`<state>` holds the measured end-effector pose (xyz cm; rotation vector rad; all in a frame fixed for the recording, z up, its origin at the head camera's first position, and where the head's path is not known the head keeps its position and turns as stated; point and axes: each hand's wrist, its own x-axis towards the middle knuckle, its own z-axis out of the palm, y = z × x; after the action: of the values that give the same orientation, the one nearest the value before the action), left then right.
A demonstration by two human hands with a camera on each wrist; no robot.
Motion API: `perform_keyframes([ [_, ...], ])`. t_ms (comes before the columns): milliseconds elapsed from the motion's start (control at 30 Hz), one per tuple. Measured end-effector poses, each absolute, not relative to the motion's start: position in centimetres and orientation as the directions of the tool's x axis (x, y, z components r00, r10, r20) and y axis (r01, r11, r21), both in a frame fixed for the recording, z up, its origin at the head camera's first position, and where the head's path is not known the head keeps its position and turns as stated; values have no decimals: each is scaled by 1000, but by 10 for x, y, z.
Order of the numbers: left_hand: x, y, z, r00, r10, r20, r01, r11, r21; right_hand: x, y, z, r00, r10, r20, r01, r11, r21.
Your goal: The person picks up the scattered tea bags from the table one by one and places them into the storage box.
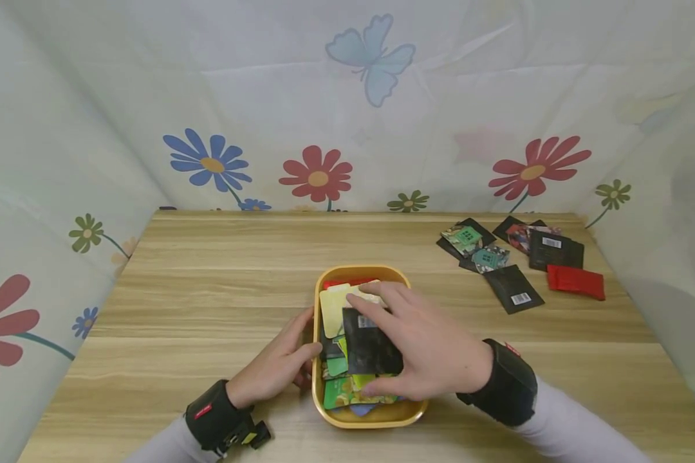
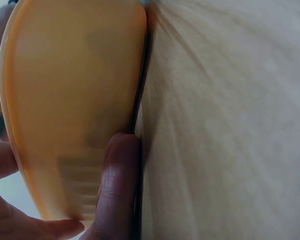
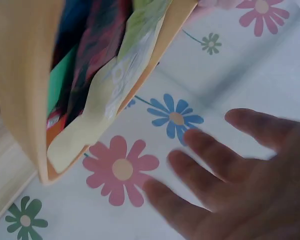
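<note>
A yellow plastic basket (image 1: 368, 424) holds a jumble of flat packets. My left hand (image 1: 278, 360) grips its left side, thumb at the rim and fingers against the outer wall (image 2: 75, 100). Above the basket hovers my right hand (image 1: 423, 341), fingers spread and relaxed; the right wrist view shows nothing between them. Under that hand a black packet (image 1: 367, 350) lies on top, partly covered by the hand. Around it show a pale yellow packet (image 1: 334, 312), a green packet (image 1: 337, 392) and a red edge at the far end.
At the right back of the wooden table (image 1: 220, 270) lie several loose packets: black ones such as this barcoded packet (image 1: 514, 289), a red packet (image 1: 576, 281) and a green patterned packet (image 1: 463, 238). A flower-printed curtain (image 1: 255, 83) encloses the table's back and sides.
</note>
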<state>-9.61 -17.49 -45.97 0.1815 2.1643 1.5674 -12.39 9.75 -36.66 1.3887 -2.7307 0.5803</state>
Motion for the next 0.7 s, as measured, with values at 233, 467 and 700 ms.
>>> perform_keyframes([
  [233,-96,-175,-461,-892,363,-269,-141,340,930,-127,99,-376,-642,-762,86,-734,578,-357],
  [467,-95,-174,-461,-900,357,-250,-126,337,933,-142,135,-391,-720,-691,64,-663,656,-361],
  [700,-95,-174,-462,-899,361,-249,-126,330,935,-167,188,-408,-856,-514,50,-507,818,-272],
])
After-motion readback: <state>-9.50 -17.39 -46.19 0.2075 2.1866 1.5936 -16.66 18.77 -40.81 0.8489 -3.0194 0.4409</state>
